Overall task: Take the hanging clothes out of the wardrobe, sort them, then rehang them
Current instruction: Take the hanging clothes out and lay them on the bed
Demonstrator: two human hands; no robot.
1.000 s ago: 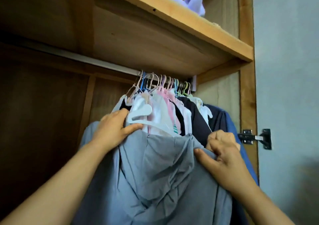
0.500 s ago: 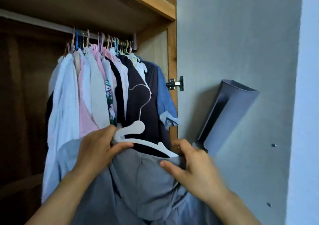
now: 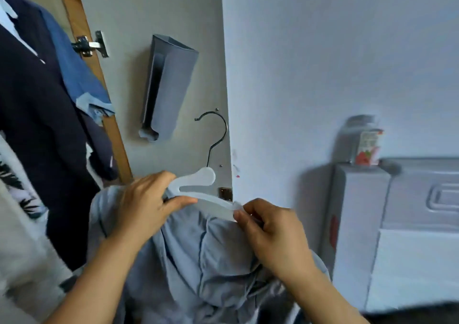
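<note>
Left grip [image 3: 146, 204] clasps the white hanger [image 3: 198, 187]; right grip [image 3: 270, 234] pinches the grey hoodie [image 3: 198, 249]; carton [image 3: 368, 147] print unreadable.

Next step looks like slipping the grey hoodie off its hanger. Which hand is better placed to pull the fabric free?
Right. The right hand pinches the hoodie at the hanger's end; the left hand grips the hanger near its neck, steadying it.

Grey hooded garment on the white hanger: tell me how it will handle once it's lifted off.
The grey hooded garment looks floppy: it bunches in deep folds below the white hanger. Probably light, since the left hand and right hand carry it by fingertips. Its drawstrings may snag.
</note>
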